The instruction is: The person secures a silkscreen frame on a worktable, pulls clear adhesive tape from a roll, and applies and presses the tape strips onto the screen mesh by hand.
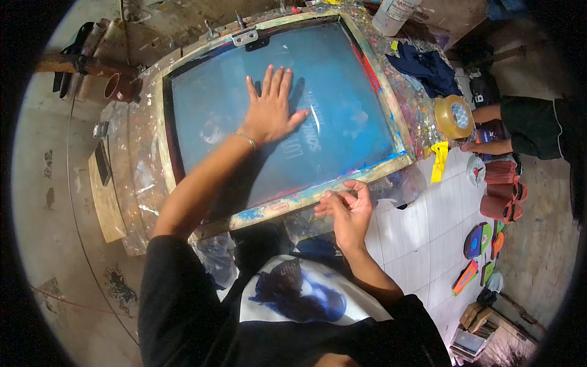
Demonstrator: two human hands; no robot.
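A wood-framed printing screen [244, 174] with blue mesh lies on the bench in front of me. Faint lettering and light shapes show in the mesh. My left hand [270, 113] lies flat on its upper middle, fingers spread, with a thin bracelet at the wrist. My right hand [351, 214] hovers at the frame's near edge, fingers loosely curled and somewhat apart. Nothing shows between them, and I cannot tell whether they touch the wood. A metal hinge plate [245, 38] sits at the frame's far side.
Right of the screen are a tape roll [454, 116], a dark cloth [422, 68], a yellow strip [439, 162] and a white bottle [394, 15]. Another person's leg [489, 147] stands beyond. Red slippers [502, 205] and colourful pieces [474, 241] lie on the tiled floor. A brown cup [119, 87] stands left.
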